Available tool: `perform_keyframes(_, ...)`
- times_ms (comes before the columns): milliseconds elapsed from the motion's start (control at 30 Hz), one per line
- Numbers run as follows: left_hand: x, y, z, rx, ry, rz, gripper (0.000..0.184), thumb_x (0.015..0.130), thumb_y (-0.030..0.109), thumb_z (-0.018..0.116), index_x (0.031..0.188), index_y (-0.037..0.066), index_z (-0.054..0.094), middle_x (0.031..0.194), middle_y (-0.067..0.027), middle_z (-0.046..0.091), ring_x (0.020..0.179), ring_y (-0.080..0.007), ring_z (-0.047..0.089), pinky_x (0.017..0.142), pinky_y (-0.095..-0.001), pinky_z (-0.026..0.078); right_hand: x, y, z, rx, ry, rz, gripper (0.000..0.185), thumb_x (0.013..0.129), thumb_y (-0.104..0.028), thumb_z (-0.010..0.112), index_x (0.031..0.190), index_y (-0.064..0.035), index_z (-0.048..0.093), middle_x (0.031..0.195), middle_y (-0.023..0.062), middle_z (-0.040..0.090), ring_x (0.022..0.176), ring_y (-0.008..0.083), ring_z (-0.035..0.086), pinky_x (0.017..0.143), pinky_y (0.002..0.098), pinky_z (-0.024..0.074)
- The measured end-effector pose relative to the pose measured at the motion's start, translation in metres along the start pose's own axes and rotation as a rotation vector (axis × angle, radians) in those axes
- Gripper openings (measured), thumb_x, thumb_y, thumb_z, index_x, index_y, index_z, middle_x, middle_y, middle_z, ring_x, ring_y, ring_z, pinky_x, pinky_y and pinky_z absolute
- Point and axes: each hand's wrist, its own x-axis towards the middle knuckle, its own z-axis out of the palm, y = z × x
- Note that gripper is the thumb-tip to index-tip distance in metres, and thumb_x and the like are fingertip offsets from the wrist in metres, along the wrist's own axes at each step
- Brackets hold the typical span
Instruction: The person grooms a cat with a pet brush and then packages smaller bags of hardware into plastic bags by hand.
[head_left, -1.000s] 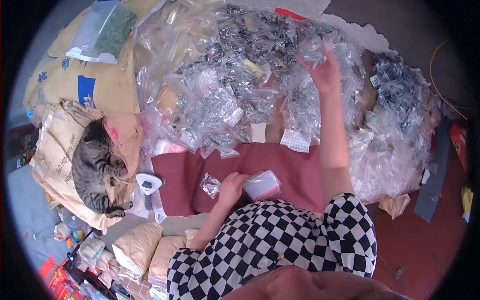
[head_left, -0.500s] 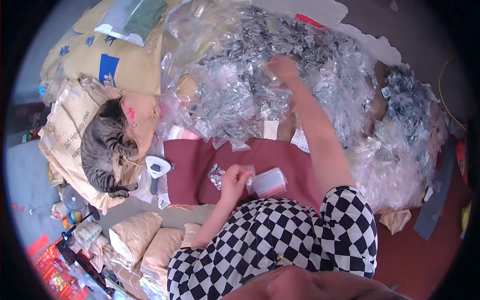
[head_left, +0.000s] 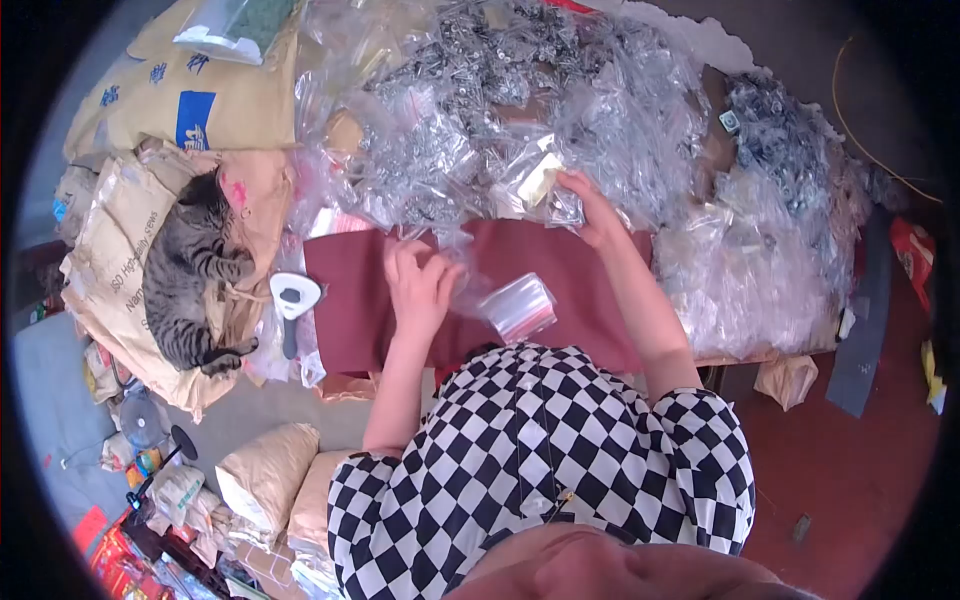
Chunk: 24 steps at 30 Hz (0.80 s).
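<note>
My left hand [head_left: 418, 285] is over the maroon cloth [head_left: 345, 310], fingers curled on a thin clear plastic bag [head_left: 466, 288] that is smeared by motion. My right hand [head_left: 592, 208] is at the near edge of the pile, its thumb and fingers closed on a clear bag of small metal parts [head_left: 563, 210]. Beside those fingers shows a pale cream slip [head_left: 541, 178]. Between my hands, nearer my body, a stack of clear zip bags [head_left: 520, 308] with red strips lies on the cloth.
A wide pile of bagged metal parts [head_left: 430, 135] covers the far side. A tabby cat [head_left: 185, 280] lies on brown paper sacks at the left. A white-and-black tool [head_left: 294, 297] rests by the cloth's left edge. More clear bags [head_left: 750, 290] are heaped at the right.
My right hand has drawn back from the far pile towards me and now holds a bag. The left hand has moved left and away from my body. The whole view has shifted slightly.
</note>
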Motion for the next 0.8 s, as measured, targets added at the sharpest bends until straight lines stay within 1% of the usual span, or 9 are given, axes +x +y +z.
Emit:
perform_keyframes(100,-0.019,-0.010,0.000,0.051,0.083,-0.020,0.013,0.079,0.016,0.073,0.086,0.010,0.065,0.087,-0.0056,0.056,0.097,-0.0270,0.056,0.105,-0.0503,0.035,-0.029,0.017,-0.004,0.061,-0.031,0.013,0.036,0.092,-0.022,0.067,0.122,-0.0076,0.056,0.115,0.0057,0.064,0.105,0.0164,0.064,0.089,0.0329,0.0536)
perform_keyframes(133,-0.025,-0.015,-0.006,0.020,0.034,0.000,0.025,0.081,0.014,0.071,0.105,0.011,0.067,0.094,-0.0073,0.060,0.100,-0.0268,0.058,0.105,-0.0496,0.036,-0.039,0.022,-0.004,0.044,-0.021,0.013,0.035,0.092,-0.022,0.067,0.122,-0.0071,0.056,0.115,0.0057,0.064,0.104,0.0160,0.064,0.089,0.0322,0.0530)
perform_keyframes(167,-0.029,-0.016,-0.004,0.032,0.041,-0.001,0.025,0.081,0.014,0.071,0.105,0.011,0.067,0.094,-0.0073,0.060,0.100,-0.0268,0.058,0.105,-0.0496,0.036,-0.044,0.025,-0.006,0.026,-0.017,0.015,0.034,0.092,-0.022,0.067,0.121,-0.0066,0.057,0.114,0.0056,0.064,0.104,0.0155,0.064,0.089,0.0316,0.0523)
perform_keyframes(267,-0.045,-0.021,0.000,-0.210,-0.301,-0.264,0.064,0.087,0.011,0.063,0.147,0.018,0.042,0.099,-0.0141,0.065,0.093,-0.0327,0.063,0.098,-0.0492,0.043,-0.059,0.040,-0.003,-0.090,-0.064,-0.067,0.030,0.091,-0.021,0.068,0.115,-0.0051,0.062,0.109,0.0034,0.066,0.100,0.0117,0.063,0.087,0.0276,0.0489)
perform_keyframes(433,-0.053,0.018,0.010,-0.292,-0.591,-0.301,0.045,0.087,0.007,0.064,0.129,0.021,0.061,0.094,-0.0137,0.065,0.088,-0.0338,0.064,0.080,-0.0396,0.052,-0.085,0.043,0.030,-0.449,-0.256,-0.308,0.019,0.094,-0.016,0.064,0.105,-0.0017,0.069,0.103,0.0003,0.068,0.094,0.0076,0.060,0.083,0.0256,0.0478)
perform_keyframes(500,-0.060,0.018,0.016,-0.470,-0.560,-0.255,0.031,0.084,0.007,0.068,0.114,0.017,0.070,0.102,-0.0126,0.063,0.097,-0.0323,0.061,0.084,-0.0392,0.049,-0.094,0.036,0.032,-0.567,-0.343,-0.327,0.017,0.092,-0.013,0.064,0.105,-0.0041,0.070,0.100,0.0020,0.068,0.089,0.0112,0.061,0.080,0.0257,0.0482)
perform_keyframes(567,-0.056,0.025,0.010,-0.526,-0.282,-0.062,0.025,0.082,0.005,0.070,0.105,0.014,0.074,0.115,-0.0109,0.060,0.110,-0.0318,0.055,0.091,-0.0394,0.046,-0.095,0.028,0.028,-1.169,-0.674,-0.547,0.019,0.088,-0.014,0.065,0.105,-0.0089,0.071,0.099,0.0058,0.069,0.087,0.0196,0.065,0.079,0.0288,0.0497)
perform_keyframes(733,-0.057,0.037,0.002,-0.446,-0.295,0.087,0.019,0.078,0.003,0.069,0.096,0.010,0.072,0.128,-0.0135,0.054,0.119,-0.0336,0.050,0.099,-0.0421,0.044,-0.108,0.035,0.022,-1.452,-0.699,-0.567,0.021,0.083,-0.017,0.066,0.102,-0.0108,0.072,0.100,0.0091,0.070,0.091,0.0278,0.067,0.079,0.0349,0.0513)
perform_keyframes(800,-0.061,0.041,0.002,-0.257,-0.329,0.227,0.019,0.075,0.008,0.066,0.093,0.011,0.071,0.127,-0.0111,0.054,0.126,-0.0317,0.047,0.092,-0.0404,0.052,-0.104,0.037,0.016,-1.328,-0.726,-0.302,0.024,0.082,-0.017,0.065,0.104,-0.0123,0.073,0.097,0.0105,0.071,0.090,0.0288,0.068,0.080,0.0344,0.0518)
